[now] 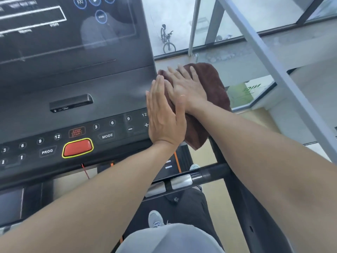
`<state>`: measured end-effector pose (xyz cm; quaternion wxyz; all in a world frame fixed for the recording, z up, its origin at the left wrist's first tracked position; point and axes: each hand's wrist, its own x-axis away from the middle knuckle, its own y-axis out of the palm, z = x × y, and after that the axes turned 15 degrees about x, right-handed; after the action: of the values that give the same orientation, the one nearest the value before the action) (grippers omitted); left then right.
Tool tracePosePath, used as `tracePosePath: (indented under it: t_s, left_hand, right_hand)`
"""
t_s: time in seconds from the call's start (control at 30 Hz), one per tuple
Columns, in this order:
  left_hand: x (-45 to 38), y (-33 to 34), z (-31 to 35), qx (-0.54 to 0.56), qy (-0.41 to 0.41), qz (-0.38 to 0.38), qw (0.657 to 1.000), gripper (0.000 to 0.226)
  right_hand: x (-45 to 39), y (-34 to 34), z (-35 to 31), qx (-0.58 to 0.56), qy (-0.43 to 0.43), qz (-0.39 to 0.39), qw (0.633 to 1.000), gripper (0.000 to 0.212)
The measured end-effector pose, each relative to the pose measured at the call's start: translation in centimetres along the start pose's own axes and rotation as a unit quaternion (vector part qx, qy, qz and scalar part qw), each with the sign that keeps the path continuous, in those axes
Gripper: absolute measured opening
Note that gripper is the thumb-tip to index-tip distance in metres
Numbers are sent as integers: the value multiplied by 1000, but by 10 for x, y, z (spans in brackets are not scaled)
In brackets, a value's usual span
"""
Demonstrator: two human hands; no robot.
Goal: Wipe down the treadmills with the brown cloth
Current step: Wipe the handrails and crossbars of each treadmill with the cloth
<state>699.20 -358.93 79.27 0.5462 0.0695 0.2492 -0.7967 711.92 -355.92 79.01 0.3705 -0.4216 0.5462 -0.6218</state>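
Observation:
The brown cloth (217, 88) hangs over the right edge of the black treadmill console (76, 92). My right hand (187, 86) lies flat on the cloth with straight fingers, pressing it against the console's side. My left hand (162, 114) is flat with straight fingers on the console's right edge, touching the cloth's inner side; its thumb lies over my right wrist. The cloth's lower end (197, 136) droops past the console's bottom corner.
The console carries a dark screen (69, 24), numbered buttons, a MODE key (107, 136) and a red stop button (78, 147). A black handlebar with silver grips (182, 181) runs below. A grey diagonal beam (273, 70) and a glass wall stand to the right.

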Motion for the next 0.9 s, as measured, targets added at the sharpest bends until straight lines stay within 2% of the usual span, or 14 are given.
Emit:
tracePosePath:
  t_s: [0.13, 0.3, 0.4, 0.5, 0.7, 0.8, 0.9]
  left_hand:
    - [5, -5, 0, -2, 60, -34, 998, 91]
    - [8, -11, -2, 25, 52, -59, 997, 96]
    - [7, -13, 0, 38, 12, -68, 997, 92]
    - [4, -11, 2, 62, -46, -41, 996, 82]
    - [1, -11, 4, 122, -90, -1, 988, 74]
    - [0, -12, 4, 125, -89, 1, 988, 75]
    - [2, -9, 4, 122, -65, -7, 990, 80]
  right_hand:
    - [45, 6, -1, 2, -18, -2, 1000, 56]
    - [113, 8, 6, 1, -19, -2, 1000, 64]
    - [147, 17, 8, 6, 31, 28, 999, 58]
    - [164, 28, 5, 55, 101, 34, 993, 62]
    - [133, 28, -4, 46, 191, 7, 980, 61]
    - [109, 22, 2, 34, 180, -9, 983, 62]
    - [80, 16, 11, 39, 129, -33, 990, 66]
